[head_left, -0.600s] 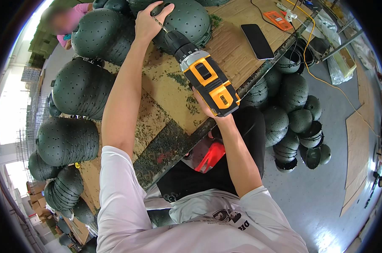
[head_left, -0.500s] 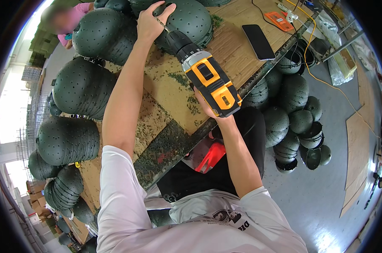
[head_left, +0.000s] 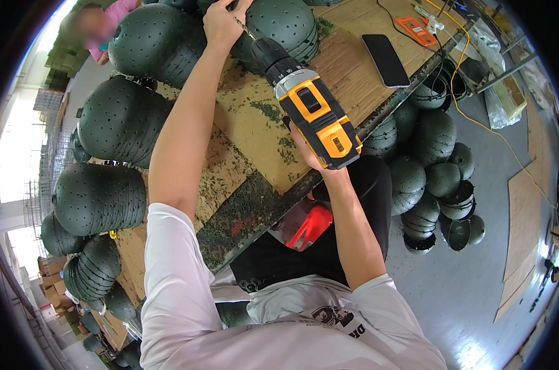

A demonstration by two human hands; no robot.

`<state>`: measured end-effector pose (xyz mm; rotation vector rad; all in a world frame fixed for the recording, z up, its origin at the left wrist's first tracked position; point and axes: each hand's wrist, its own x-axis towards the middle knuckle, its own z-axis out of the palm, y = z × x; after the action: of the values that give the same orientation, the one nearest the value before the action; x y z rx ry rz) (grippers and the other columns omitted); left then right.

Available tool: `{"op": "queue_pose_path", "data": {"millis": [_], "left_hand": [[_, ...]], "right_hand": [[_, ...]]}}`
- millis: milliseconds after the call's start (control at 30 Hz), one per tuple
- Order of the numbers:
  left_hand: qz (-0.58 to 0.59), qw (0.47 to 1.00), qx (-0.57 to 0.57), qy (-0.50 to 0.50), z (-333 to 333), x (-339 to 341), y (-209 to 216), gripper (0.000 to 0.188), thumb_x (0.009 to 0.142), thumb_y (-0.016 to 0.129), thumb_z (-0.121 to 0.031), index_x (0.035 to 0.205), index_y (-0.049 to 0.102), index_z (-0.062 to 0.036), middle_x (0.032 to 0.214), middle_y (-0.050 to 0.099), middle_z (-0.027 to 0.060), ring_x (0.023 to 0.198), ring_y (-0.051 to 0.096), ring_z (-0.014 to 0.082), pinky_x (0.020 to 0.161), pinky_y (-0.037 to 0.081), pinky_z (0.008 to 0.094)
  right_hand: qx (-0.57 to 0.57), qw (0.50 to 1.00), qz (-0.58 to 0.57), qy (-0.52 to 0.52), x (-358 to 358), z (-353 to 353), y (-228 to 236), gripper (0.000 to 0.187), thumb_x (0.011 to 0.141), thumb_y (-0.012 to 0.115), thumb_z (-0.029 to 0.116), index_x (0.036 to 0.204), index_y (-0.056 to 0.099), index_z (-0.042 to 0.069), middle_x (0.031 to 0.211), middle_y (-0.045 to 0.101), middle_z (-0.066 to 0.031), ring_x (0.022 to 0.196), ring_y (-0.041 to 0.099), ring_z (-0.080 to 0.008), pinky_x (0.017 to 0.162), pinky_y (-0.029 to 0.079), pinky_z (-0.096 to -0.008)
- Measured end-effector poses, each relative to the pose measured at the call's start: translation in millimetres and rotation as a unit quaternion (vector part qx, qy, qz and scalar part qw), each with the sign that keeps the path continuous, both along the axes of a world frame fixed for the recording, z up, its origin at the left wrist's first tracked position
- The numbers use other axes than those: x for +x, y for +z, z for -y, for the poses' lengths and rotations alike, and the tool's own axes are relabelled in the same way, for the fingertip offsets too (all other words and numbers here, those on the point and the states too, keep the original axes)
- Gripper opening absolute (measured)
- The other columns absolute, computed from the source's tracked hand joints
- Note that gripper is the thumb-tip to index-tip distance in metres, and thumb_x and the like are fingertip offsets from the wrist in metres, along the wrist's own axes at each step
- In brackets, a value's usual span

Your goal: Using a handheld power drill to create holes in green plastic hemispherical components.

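Note:
My right hand (head_left: 310, 147) is wrapped round the grip of a yellow and black cordless drill (head_left: 316, 117), whose body hides most of the fingers. The drill's thin bit (head_left: 242, 26) points up and left, its tip close beside my left hand (head_left: 223, 24). At the upper picture edge, the left hand's thumb and finger are bent about a dark green bowl's edge, partly cut off from view. Just right of it sits a stack of dark green bowls (head_left: 278, 28), upside down and dotted with holes. Whether the bit touches a bowl is not visible.
More stacked perforated bowls (head_left: 125, 120) line the bench's left side. Green shavings litter the cardboard-covered bench (head_left: 245, 132). A black phone (head_left: 385, 60) and an orange device (head_left: 415, 31) lie at right. Bowls (head_left: 437, 135) pile on the floor, near a yellow cable (head_left: 477, 120). Another person (head_left: 100, 28) is at upper left.
The drill and right hand have shifted slightly right in the picture. My left hand has moved a little upward, its fingertips now cut by the upper edge. The whole scene has shifted slightly too.

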<state>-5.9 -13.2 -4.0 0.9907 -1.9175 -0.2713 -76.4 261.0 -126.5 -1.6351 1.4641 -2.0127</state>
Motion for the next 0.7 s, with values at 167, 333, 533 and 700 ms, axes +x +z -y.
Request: {"op": "queue_pose_path", "data": {"millis": [167, 333, 533, 700], "left_hand": [[-0.016, 0.999, -0.022, -0.018, 3.1, -0.8, -9.0, 0.035, 0.091, 0.071, -0.034, 0.105, 0.074, -0.0014, 0.099, 0.073, 0.02, 0.092, 0.07, 0.0319, 0.085, 0.053, 0.0364], [-0.01, 1.0, 0.019, -0.011, 11.9, 9.1, -15.2, 0.043, 0.092, 0.071, -0.036, 0.119, 0.068, -0.0029, 0.109, 0.07, 0.0217, 0.101, 0.067, 0.0348, 0.09, 0.051, 0.038], [-0.052, 0.985, 0.161, -0.039, -35.6, 54.4, -46.0, 0.124, 0.073, 0.087, -0.049, 0.155, 0.013, 0.0065, 0.157, 0.024, 0.0283, 0.145, 0.029, 0.0378, 0.12, 0.027, 0.0433], [0.056, 0.998, 0.026, -0.025, -66.0, 56.7, -88.2, 0.132, 0.058, 0.095, -0.019, 0.154, 0.008, 0.0087, 0.155, 0.022, 0.0318, 0.146, 0.025, 0.0422, 0.121, 0.027, 0.0426]], "right_hand": [[0.002, 1.0, -0.009, -0.018, -2.4, 2.2, -8.9, 0.039, 0.074, 0.082, 0.007, 0.109, 0.068, -0.001, 0.095, 0.071, -0.0081, 0.079, 0.072, -0.0205, 0.072, 0.056, -0.0295], [-0.001, 0.999, -0.026, -0.029, 0.4, 3.0, -5.2, 0.035, 0.073, 0.082, 0.01, 0.103, 0.066, 0.001, 0.084, 0.068, -0.0066, 0.072, 0.07, -0.0225, 0.067, 0.054, -0.0297], [-0.032, 0.997, -0.047, -0.06, -1.9, 1.8, -1.3, 0.028, 0.074, 0.081, 0.01, 0.095, 0.064, 0.003, 0.08, 0.067, -0.0036, 0.065, 0.066, -0.0171, 0.064, 0.053, -0.0276], [0.014, 1.0, -0.003, -0.002, -2.7, -2.5, 0.5, 0.038, 0.074, 0.081, 0.003, 0.109, 0.067, -0.001, 0.091, 0.07, -0.0042, 0.08, 0.068, -0.0122, 0.071, 0.054, -0.0258]]}}
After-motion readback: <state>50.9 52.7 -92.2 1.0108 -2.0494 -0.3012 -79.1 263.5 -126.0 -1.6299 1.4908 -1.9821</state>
